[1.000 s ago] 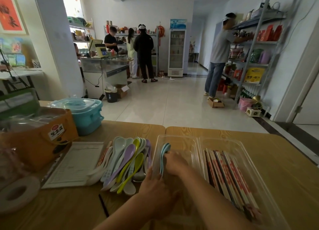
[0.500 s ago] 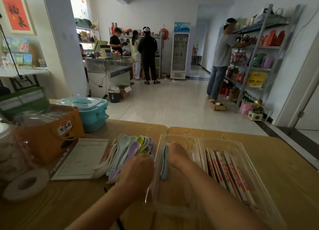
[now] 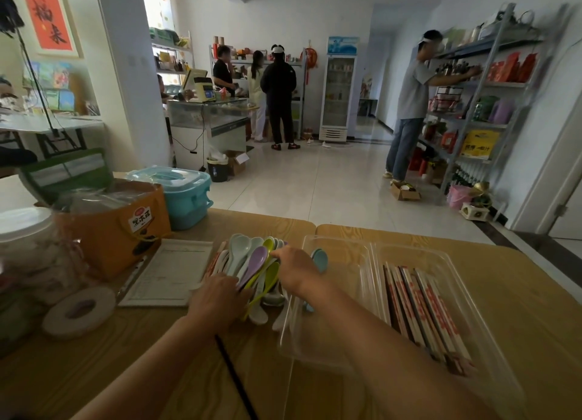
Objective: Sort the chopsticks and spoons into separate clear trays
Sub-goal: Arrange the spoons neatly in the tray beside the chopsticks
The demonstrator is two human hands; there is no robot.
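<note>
- The right hand (image 3: 296,270) has left the spoon tray (image 3: 333,331), where it was a moment ago, and is now over the loose spoon pile (image 3: 252,262) on the worktop (image 3: 519,309), just left of that tray.
- It left a teal spoon (image 3: 319,257) at the tray's far end. That is the only spoon I can see sorted so far.
- Right grip: the fingers curl down over the spoon bowls, and a fingertip touches a yellow-green spoon (image 3: 269,243). I cannot tell whether they have closed on anything yet.
- The left hand (image 3: 217,300) has moved from the tray's edge to the handle end of the pile. Its fingers lie fairly straight on the handles, resting there and not clasping them — probably steadying the heap.
- The wrapped chopsticks (image 3: 422,309) lie lengthwise in the chopstick tray (image 3: 456,271) on the right, untouched by either hand.
- I judge that one placing is done and the next pick has begun. Most of the spoons are still outside their tray, so the spoon half of the task is at an early stage.
- Red-and-white sticks (image 3: 214,263) show at the pile's left edge. They may be chopsticks that still need moving — too blurred to be sure.
</note>
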